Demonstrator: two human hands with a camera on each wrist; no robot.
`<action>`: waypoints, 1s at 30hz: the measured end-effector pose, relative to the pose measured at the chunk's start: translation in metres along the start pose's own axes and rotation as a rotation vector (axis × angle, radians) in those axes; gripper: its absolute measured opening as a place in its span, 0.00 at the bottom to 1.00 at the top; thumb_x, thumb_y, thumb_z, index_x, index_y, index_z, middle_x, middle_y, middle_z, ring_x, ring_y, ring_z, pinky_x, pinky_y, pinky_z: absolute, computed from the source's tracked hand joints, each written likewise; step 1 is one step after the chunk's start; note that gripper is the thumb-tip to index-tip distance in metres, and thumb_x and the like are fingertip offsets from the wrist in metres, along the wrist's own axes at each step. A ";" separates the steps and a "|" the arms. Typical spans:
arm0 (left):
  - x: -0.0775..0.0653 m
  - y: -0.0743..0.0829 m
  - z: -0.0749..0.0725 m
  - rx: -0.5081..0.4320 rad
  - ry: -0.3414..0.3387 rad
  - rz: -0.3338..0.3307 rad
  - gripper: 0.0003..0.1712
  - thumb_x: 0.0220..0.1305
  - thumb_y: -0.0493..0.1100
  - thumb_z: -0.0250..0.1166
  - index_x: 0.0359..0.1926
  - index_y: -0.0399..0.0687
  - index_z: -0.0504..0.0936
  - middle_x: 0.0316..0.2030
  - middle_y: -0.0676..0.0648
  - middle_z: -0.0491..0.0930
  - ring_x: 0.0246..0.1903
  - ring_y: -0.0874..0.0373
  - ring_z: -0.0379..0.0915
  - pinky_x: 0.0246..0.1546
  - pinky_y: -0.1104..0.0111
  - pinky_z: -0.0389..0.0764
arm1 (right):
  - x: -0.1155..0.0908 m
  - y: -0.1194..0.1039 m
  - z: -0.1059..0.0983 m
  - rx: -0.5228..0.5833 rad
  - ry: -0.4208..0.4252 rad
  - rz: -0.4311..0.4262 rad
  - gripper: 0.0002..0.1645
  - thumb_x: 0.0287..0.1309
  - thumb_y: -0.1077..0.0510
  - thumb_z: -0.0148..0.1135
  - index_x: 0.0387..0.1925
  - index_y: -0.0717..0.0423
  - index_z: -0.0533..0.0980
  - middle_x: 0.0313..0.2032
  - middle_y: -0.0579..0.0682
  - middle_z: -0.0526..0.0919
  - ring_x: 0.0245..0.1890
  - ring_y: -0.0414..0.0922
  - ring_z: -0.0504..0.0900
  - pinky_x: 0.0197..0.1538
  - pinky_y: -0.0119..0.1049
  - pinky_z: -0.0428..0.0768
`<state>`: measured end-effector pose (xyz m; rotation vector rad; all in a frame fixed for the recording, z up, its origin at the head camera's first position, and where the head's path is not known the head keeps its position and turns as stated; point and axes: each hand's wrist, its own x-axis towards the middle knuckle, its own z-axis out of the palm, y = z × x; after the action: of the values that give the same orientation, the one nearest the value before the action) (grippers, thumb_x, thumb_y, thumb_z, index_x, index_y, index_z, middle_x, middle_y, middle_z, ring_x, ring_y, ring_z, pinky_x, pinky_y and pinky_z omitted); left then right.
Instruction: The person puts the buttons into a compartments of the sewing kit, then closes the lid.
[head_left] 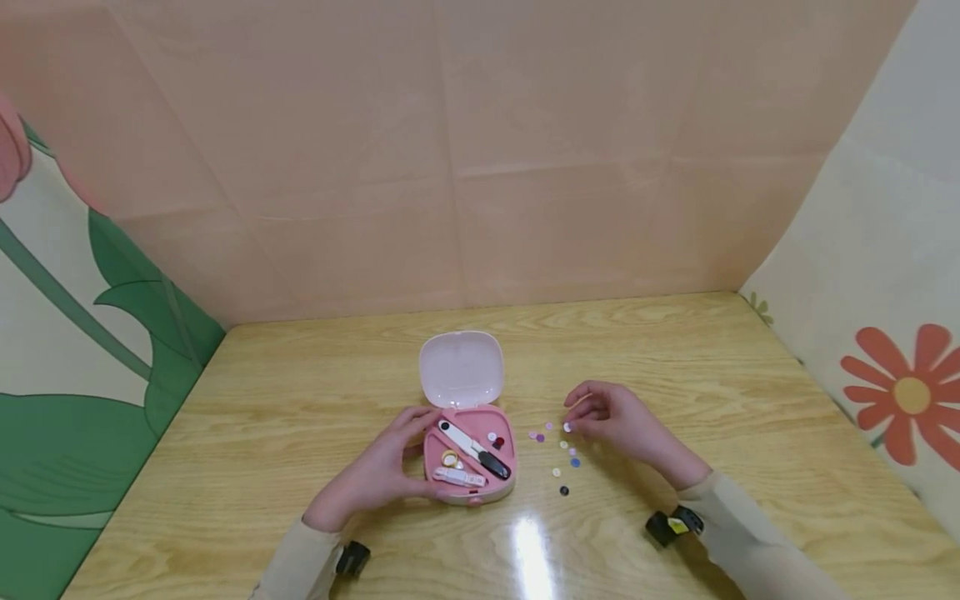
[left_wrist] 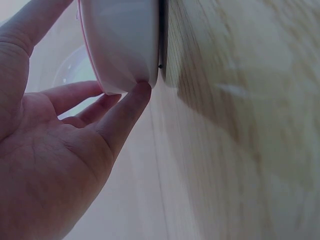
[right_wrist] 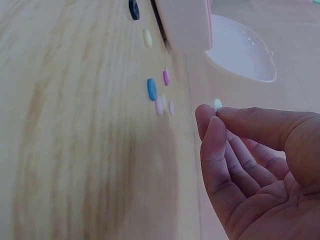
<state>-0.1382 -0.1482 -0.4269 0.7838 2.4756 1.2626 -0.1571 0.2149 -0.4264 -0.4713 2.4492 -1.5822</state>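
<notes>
A pink box (head_left: 487, 494) stands on the table with its pale lid (head_left: 461, 367) tipped back. My left hand (head_left: 382, 471) holds the box's left side, thumb at the front corner and fingers toward the back; in the left wrist view its fingertips touch the pale wall (left_wrist: 125, 45). Inside lie a long white-and-black tool (head_left: 475, 450), a gold-rimmed round piece (head_left: 449, 458), a pale pink-and-white piece (head_left: 459, 477) and small buttons (head_left: 498, 443). Right of the box, my right hand (head_left: 618, 421) pinches a white button (right_wrist: 217, 104) between thumb and fingers, raised above the table.
Several loose buttons lie between the box and my right hand, among them a blue button (head_left: 575, 462), a black button (head_left: 565, 491) and a purple button (head_left: 540, 437). The wooden table (head_left: 315, 375) meets a pinkish backdrop (head_left: 337, 167) at the back.
</notes>
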 end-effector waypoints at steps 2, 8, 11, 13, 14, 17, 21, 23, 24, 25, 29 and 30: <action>0.000 0.000 0.000 0.000 0.000 0.004 0.58 0.39 0.58 0.79 0.71 0.53 0.61 0.64 0.57 0.59 0.64 0.60 0.56 0.64 0.66 0.64 | 0.001 -0.002 0.000 0.012 -0.002 0.012 0.17 0.54 0.69 0.66 0.44 0.73 0.72 0.33 0.56 0.83 0.33 0.48 0.83 0.34 0.36 0.85; 0.000 0.000 0.000 -0.010 -0.002 0.006 0.58 0.39 0.58 0.79 0.71 0.53 0.61 0.64 0.56 0.59 0.65 0.60 0.56 0.64 0.66 0.65 | 0.003 -0.009 0.004 0.051 -0.013 0.021 0.18 0.54 0.69 0.65 0.45 0.73 0.71 0.34 0.58 0.83 0.34 0.49 0.84 0.35 0.39 0.85; 0.000 0.000 0.000 -0.015 -0.003 0.006 0.58 0.39 0.57 0.79 0.71 0.53 0.61 0.64 0.56 0.59 0.64 0.60 0.57 0.64 0.66 0.65 | 0.005 -0.013 0.006 0.053 -0.019 0.017 0.17 0.55 0.69 0.65 0.45 0.73 0.71 0.34 0.59 0.83 0.34 0.50 0.84 0.35 0.40 0.85; 0.000 0.000 0.000 -0.023 -0.005 0.009 0.58 0.40 0.57 0.79 0.71 0.52 0.61 0.64 0.56 0.59 0.64 0.60 0.57 0.64 0.66 0.65 | 0.006 -0.016 0.007 0.047 -0.024 0.013 0.17 0.55 0.69 0.65 0.45 0.73 0.71 0.34 0.59 0.83 0.34 0.51 0.84 0.35 0.40 0.85; 0.000 0.000 0.000 -0.023 -0.004 0.008 0.57 0.40 0.57 0.79 0.71 0.52 0.61 0.64 0.56 0.59 0.64 0.60 0.57 0.64 0.66 0.65 | 0.007 -0.018 0.007 0.045 -0.027 0.012 0.17 0.55 0.69 0.65 0.45 0.73 0.71 0.34 0.59 0.83 0.34 0.51 0.84 0.35 0.39 0.85; 0.000 0.000 0.000 -0.014 -0.001 0.010 0.57 0.40 0.57 0.79 0.71 0.51 0.61 0.64 0.56 0.59 0.64 0.60 0.57 0.65 0.65 0.64 | 0.008 -0.022 0.008 0.047 -0.035 0.009 0.16 0.56 0.69 0.64 0.45 0.73 0.72 0.34 0.59 0.83 0.34 0.51 0.84 0.35 0.38 0.85; 0.000 0.000 -0.001 -0.011 0.001 0.014 0.57 0.40 0.57 0.79 0.71 0.51 0.62 0.64 0.56 0.59 0.64 0.61 0.57 0.65 0.64 0.63 | 0.011 -0.025 0.010 0.057 -0.045 0.002 0.16 0.56 0.70 0.64 0.45 0.73 0.72 0.34 0.59 0.83 0.34 0.51 0.83 0.36 0.39 0.85; 0.000 0.000 0.000 -0.030 -0.004 0.014 0.57 0.40 0.56 0.79 0.71 0.50 0.61 0.64 0.55 0.59 0.64 0.60 0.58 0.64 0.66 0.65 | 0.012 -0.025 0.012 0.051 -0.048 -0.005 0.15 0.55 0.71 0.63 0.45 0.73 0.72 0.34 0.59 0.82 0.34 0.51 0.83 0.36 0.39 0.85; 0.001 0.000 0.000 -0.040 -0.006 0.014 0.57 0.40 0.55 0.79 0.71 0.49 0.61 0.64 0.55 0.59 0.64 0.60 0.58 0.63 0.67 0.66 | 0.013 -0.025 0.013 0.048 -0.048 -0.006 0.16 0.55 0.71 0.63 0.45 0.73 0.72 0.34 0.58 0.82 0.33 0.51 0.83 0.36 0.39 0.85; 0.001 -0.001 0.000 -0.052 -0.009 0.014 0.57 0.41 0.55 0.79 0.71 0.49 0.61 0.64 0.55 0.59 0.64 0.60 0.58 0.62 0.68 0.67 | 0.013 -0.025 0.013 0.045 -0.046 -0.009 0.15 0.55 0.71 0.63 0.45 0.73 0.72 0.34 0.58 0.82 0.33 0.51 0.83 0.36 0.39 0.85; 0.001 0.000 0.000 -0.063 -0.010 0.016 0.57 0.41 0.54 0.79 0.71 0.48 0.61 0.64 0.54 0.59 0.64 0.60 0.59 0.62 0.69 0.67 | 0.015 -0.028 0.016 0.045 -0.042 -0.015 0.16 0.55 0.70 0.64 0.44 0.73 0.72 0.34 0.57 0.82 0.33 0.51 0.83 0.35 0.40 0.85; 0.001 -0.001 0.000 -0.061 -0.010 0.019 0.57 0.41 0.54 0.79 0.71 0.48 0.61 0.64 0.54 0.59 0.64 0.60 0.58 0.62 0.69 0.67 | 0.016 -0.029 0.017 0.047 -0.041 -0.013 0.16 0.55 0.70 0.64 0.44 0.73 0.72 0.34 0.57 0.82 0.33 0.51 0.83 0.35 0.40 0.85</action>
<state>-0.1391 -0.1481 -0.4272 0.7979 2.4146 1.3312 -0.1615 0.1839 -0.4066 -0.5074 2.3775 -1.6150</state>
